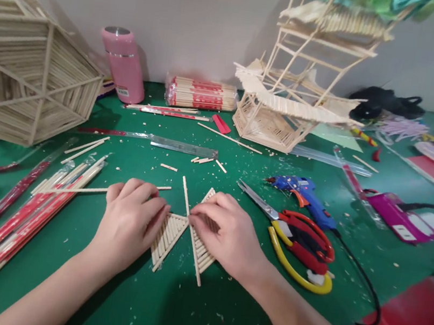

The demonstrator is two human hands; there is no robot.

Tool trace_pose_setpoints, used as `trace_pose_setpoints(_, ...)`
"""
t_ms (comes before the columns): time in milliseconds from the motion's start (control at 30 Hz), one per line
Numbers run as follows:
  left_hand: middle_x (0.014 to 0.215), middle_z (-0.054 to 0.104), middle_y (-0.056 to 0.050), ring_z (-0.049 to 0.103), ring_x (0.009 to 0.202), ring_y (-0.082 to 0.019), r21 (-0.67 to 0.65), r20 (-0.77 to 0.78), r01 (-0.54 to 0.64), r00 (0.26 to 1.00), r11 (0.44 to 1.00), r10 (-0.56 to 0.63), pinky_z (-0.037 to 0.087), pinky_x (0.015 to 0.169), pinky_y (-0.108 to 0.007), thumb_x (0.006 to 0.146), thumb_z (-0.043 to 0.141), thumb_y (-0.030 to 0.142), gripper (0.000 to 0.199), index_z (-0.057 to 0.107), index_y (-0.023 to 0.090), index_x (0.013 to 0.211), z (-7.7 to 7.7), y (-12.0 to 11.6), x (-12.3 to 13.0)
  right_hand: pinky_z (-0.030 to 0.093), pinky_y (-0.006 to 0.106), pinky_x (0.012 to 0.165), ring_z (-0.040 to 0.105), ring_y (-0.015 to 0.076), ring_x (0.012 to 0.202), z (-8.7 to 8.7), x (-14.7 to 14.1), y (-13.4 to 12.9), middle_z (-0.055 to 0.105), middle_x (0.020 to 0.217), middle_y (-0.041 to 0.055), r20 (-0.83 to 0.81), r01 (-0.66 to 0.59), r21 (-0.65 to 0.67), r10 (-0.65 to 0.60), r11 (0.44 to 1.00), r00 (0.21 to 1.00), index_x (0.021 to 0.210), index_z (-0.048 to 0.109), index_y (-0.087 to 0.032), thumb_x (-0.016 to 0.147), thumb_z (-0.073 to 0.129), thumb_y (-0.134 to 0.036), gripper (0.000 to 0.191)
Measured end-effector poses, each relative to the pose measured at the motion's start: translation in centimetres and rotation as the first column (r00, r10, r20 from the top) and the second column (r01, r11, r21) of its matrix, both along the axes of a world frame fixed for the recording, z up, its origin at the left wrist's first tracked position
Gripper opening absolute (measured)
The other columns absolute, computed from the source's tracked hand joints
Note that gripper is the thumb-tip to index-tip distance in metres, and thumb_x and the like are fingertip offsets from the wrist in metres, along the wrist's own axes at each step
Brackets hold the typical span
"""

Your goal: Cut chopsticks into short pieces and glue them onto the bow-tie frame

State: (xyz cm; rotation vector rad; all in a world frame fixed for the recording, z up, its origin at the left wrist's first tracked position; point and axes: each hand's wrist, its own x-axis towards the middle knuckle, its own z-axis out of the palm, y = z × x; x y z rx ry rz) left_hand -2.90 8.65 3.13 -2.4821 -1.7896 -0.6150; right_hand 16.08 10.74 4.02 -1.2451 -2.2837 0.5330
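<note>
Forearms (55, 288) nearest: left hand (125, 225) half-curled, hold unclear; closer right hand (230, 235) pinches wooden-stick frame (170, 234) by centre stick (186, 192), running near-to-far between them.

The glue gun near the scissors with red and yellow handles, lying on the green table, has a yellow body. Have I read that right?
Not quite: the glue gun has a blue body, with an orange trigger, as the head view shows. It does lie on the green table, near the scissors with red and yellow handles.
</note>
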Motion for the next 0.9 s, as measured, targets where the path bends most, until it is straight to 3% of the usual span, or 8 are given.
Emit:
trace_pose_setpoints(233, 0.083, 0.059, -0.005, 0.050, 0.079, -0.022, -0.099, 0.068, 0.048, 0.997, 0.994, -0.041, 0.032, 0.066, -0.037, 0.086, 0.040, 0.027, 0.026, 0.064, 0.021, 0.080, -0.1, -1.5, 0.5, 0.044, 0.025, 0.062, 0.054, 0.0119, 0.070, 0.4, 2.1, 0.1, 0.057, 0.076, -0.0001, -0.229, 0.089, -0.044, -0.097, 0.995, 0.969, 0.082, 0.063, -0.020, 0.079, 0.057, -0.018, 0.007)
trace_pose_setpoints(333, 0.083, 0.058, -0.005, 0.051, 0.080, -0.022, -0.039, 0.142, 0.006, 0.990, 0.999, 0.000, 0.033, 0.065, -0.037, 0.084, 0.044, 0.026, 0.021, 0.064, 0.021, 0.082, 0.6, -2.3, 1.3, 0.045, 0.024, 0.061, 0.054, 0.0115, 0.070, 0.5, 2.2, -0.4, 0.057, 0.076, 0.0001, -0.292, 0.060, -0.011, -0.060, 0.998, 0.955, 0.082, 0.063, -0.020, 0.079, 0.058, -0.018, 0.006)
trace_pose_setpoints(400, 0.081, 0.059, -0.004, 0.052, 0.076, -0.020, -0.023, 0.291, 0.004, 0.957, 1.000, 0.002, 0.037, 0.064, -0.035, 0.082, 0.048, 0.025, 0.016, 0.064, 0.022, 0.081, 1.5, -3.0, 2.2, 0.045, 0.025, 0.060, 0.054, 0.0118, 0.070, 0.7, 2.0, -1.0, 0.057, 0.076, 0.0007, -0.346, -0.008, 0.048, 0.024, 0.999, 0.938, 0.083, 0.063, -0.019, 0.078, 0.060, -0.019, 0.006)
trace_pose_setpoints(467, 0.076, 0.060, -0.001, 0.055, 0.070, -0.015, -0.138, 0.548, 0.091, 0.836, 0.986, 0.000, 0.043, 0.059, -0.029, 0.082, 0.050, 0.025, 0.014, 0.063, 0.023, 0.078, 2.4, -3.8, 2.9, 0.045, 0.025, 0.058, 0.053, 0.0119, 0.068, 0.9, 1.6, -1.6, 0.055, 0.073, 0.0006, -0.374, -0.087, 0.150, 0.138, 0.985, 0.917, 0.082, 0.064, -0.019, 0.076, 0.063, -0.020, 0.006)
trace_pose_setpoints(533, 0.069, 0.061, 0.001, 0.057, 0.064, -0.012, -0.281, 0.754, 0.238, 0.654, 0.930, 0.060, 0.046, 0.054, -0.023, 0.083, 0.049, 0.026, 0.016, 0.064, 0.024, 0.076, 2.8, -4.3, 3.4, 0.043, 0.025, 0.056, 0.051, 0.0112, 0.064, 1.1, 1.4, -2.3, 0.054, 0.070, 0.0001, -0.372, -0.158, 0.245, 0.243, 0.956, 0.896, 0.082, 0.064, -0.019, 0.075, 0.065, -0.021, 0.007)
trace_pose_setpoints(633, 0.067, 0.061, 0.001, 0.057, 0.063, -0.012, -0.393, 0.864, 0.365, 0.461, 0.844, 0.203, 0.047, 0.056, -0.022, 0.081, 0.053, 0.032, 0.020, 0.065, 0.024, 0.068, 2.6, -4.7, 3.3, 0.041, 0.025, 0.055, 0.048, 0.0102, 0.059, 1.4, 1.3, -3.0, 0.054, 0.065, -0.0006, -0.357, -0.215, 0.319, 0.328, 0.923, 0.875, 0.081, 0.064, -0.018, 0.077, 0.063, -0.022, 0.006)
trace_pose_setpoints(767, 0.068, 0.060, -0.001, 0.056, 0.065, -0.014, -0.486, 0.868, 0.492, 0.367, 0.722, 0.334, 0.047, 0.060, -0.026, 0.077, 0.059, 0.037, 0.019, 0.065, 0.022, 0.066, 1.9, -4.6, 2.8, 0.040, 0.025, 0.054, 0.047, 0.0102, 0.057, 1.2, 1.6, -3.2, 0.053, 0.063, -0.0010, -0.335, -0.221, 0.362, 0.348, 0.906, 0.876, 0.079, 0.062, -0.018, 0.078, 0.062, -0.023, 0.006)
trace_pose_setpoints(900, 0.068, 0.058, -0.001, 0.053, 0.064, -0.013, -0.525, 0.851, 0.568, 0.337, 0.633, 0.404, 0.045, 0.059, -0.026, 0.074, 0.062, 0.040, 0.019, 0.064, 0.022, 0.067, 1.5, -4.5, 2.5, 0.040, 0.025, 0.054, 0.047, 0.0105, 0.057, 1.0, 1.5, -3.2, 0.054, 0.062, -0.0005, -0.331, -0.255, 0.371, 0.383, 0.893, 0.862, 0.081, 0.062, -0.017, 0.079, 0.061, -0.025, 0.008)
